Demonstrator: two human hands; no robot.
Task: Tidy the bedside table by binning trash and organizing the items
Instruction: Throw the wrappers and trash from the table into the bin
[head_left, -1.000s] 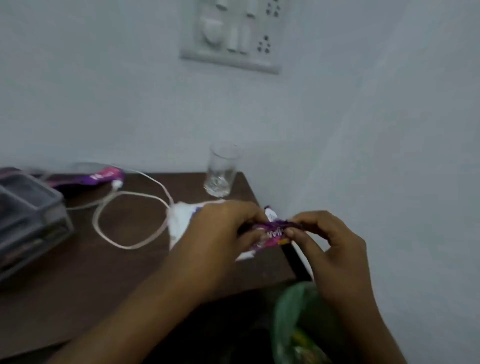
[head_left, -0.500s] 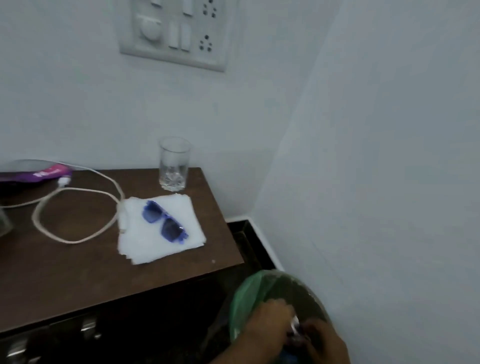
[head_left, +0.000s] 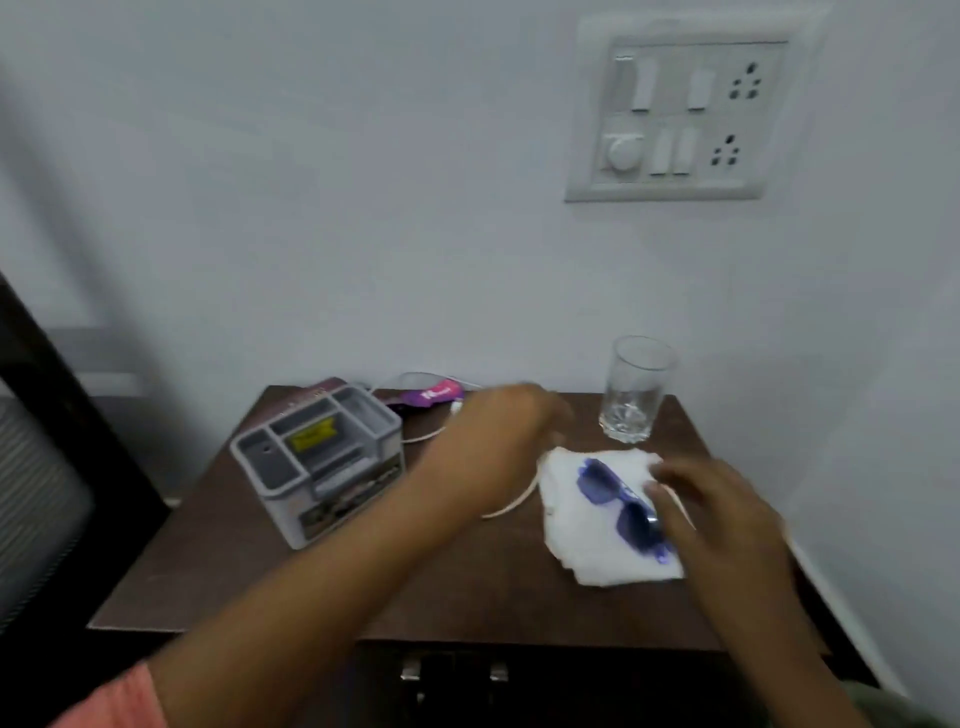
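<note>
Blue sunglasses (head_left: 615, 501) lie on a stack of white tissues (head_left: 597, 540) at the right of the dark wooden bedside table (head_left: 467, 587). My right hand (head_left: 722, 514) hovers over the right end of the sunglasses, fingers loosely bent, holding nothing. My left hand (head_left: 498, 436) is blurred above the table's middle, over the white cable (head_left: 506, 506), and looks empty. A purple wrapper (head_left: 428, 396) lies at the back edge. A grey organizer box (head_left: 319, 457) stands on the left.
An empty drinking glass (head_left: 636, 387) stands at the back right corner. A switch and socket plate (head_left: 685, 109) is on the wall above. A dark bed frame (head_left: 57, 426) is at the left. Drawer handles (head_left: 452, 673) show below the table's front edge.
Both hands dropped a purple wrapper into the green-lined bin and have come back up over the table. The view has swung left, so the bin is out of sight.
</note>
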